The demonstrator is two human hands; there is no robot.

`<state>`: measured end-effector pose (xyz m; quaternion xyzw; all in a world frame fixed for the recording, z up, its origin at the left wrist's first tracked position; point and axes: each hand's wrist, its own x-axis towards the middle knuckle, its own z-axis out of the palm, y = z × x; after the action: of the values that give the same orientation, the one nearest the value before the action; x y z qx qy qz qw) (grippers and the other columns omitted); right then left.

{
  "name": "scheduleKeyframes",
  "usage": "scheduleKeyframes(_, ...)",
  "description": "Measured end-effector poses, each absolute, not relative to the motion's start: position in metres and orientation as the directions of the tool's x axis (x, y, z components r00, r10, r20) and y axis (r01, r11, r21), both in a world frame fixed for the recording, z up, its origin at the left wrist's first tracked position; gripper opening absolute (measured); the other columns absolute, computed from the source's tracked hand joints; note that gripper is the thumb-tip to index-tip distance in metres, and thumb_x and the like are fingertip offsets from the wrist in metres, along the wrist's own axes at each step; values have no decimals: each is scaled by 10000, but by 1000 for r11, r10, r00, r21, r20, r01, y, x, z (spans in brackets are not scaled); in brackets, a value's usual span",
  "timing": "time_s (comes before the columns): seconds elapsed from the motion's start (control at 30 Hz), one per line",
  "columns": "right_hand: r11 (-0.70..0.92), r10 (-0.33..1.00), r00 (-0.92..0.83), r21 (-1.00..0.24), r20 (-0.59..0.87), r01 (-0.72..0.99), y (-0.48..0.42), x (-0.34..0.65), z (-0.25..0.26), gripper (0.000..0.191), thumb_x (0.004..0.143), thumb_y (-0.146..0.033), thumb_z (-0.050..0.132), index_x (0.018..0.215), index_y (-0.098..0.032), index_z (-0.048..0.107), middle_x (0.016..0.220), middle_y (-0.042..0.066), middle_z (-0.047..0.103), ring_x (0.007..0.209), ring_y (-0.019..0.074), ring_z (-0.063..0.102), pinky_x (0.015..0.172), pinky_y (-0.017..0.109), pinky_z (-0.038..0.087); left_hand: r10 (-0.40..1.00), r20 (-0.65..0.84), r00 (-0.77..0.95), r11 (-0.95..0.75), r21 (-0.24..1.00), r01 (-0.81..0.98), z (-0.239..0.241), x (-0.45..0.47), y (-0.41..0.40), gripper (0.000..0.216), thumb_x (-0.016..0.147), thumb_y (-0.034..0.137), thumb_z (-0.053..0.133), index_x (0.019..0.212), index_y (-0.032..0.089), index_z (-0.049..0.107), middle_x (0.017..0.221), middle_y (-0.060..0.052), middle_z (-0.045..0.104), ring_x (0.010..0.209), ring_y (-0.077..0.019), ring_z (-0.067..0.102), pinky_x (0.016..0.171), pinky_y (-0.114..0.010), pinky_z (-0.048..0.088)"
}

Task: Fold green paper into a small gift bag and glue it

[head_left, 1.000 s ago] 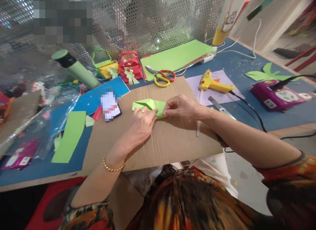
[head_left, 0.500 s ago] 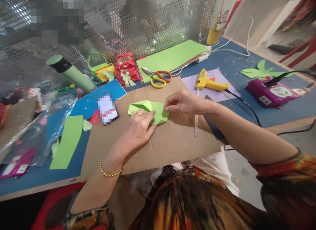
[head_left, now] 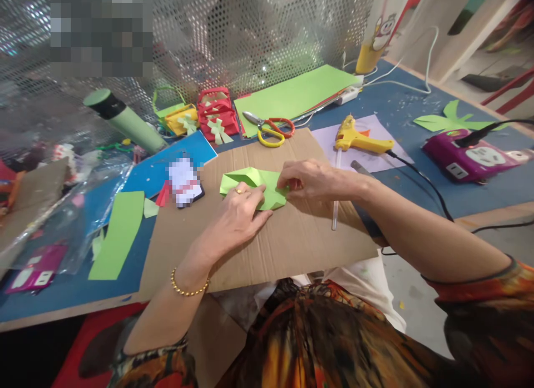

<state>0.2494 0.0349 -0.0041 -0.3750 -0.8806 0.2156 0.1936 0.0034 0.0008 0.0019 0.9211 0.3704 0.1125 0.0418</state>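
Note:
A folded piece of light green paper [head_left: 250,183] lies on a brown cardboard sheet [head_left: 267,243] in front of me. My left hand [head_left: 237,213], with a ring and a gold bracelet, presses flat on the paper's near side, fingers stretched over it. My right hand [head_left: 311,179] pinches the paper's right end between thumb and fingers.
Scissors [head_left: 271,129] with red and yellow handles lie beyond the cardboard, a yellow glue gun [head_left: 359,139] with a black cord to the right. A purple power strip [head_left: 467,157], green paper sheets [head_left: 292,96], red and yellow paper baskets [head_left: 217,113] and a green bottle [head_left: 125,121] stand around.
The right end of the green paper has been folded further under my right hand's pinch. My left hand stays pressed on the paper.

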Motion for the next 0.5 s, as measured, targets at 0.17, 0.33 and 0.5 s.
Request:
scheduleKeyframes(0.17, 659, 728, -641, -507, 244, 556, 38, 249, -12, 244, 886, -86, 537, 979, -155, 753, 937, 59, 711, 777, 120, 585, 717, 242, 419, 700, 159, 696, -714, 197, 672, 4, 3, 0, 467, 994, 393, 621, 1328, 67, 613, 1089, -151, 741, 1109, -313, 584, 973, -497, 515)
scheduleKeyframes(0.33, 654, 743, -623, -461, 245, 600, 38, 241, -15, 201, 934, -151, 540, 941, -145, 741, 882, 62, 699, 774, 138, 560, 717, 262, 389, 691, 153, 707, -720, 231, 654, 4, 1, 3, 349, 1063, 272, 476, 1322, 87, 621, 1071, -127, 731, 1103, -278, 595, 1002, -468, 509)
scheduleKeyframes(0.5, 480, 870, -486, -366, 82, 797, 20, 226, 0, 178, 952, -287, 610, 914, -152, 720, 909, 69, 703, 720, 134, 541, 641, 273, 307, 737, 120, 665, -673, 218, 706, 4, 2, -1, 400, 1034, 266, 557, 1392, 88, 568, 1105, -125, 695, 1148, -270, 595, 1021, -443, 516)
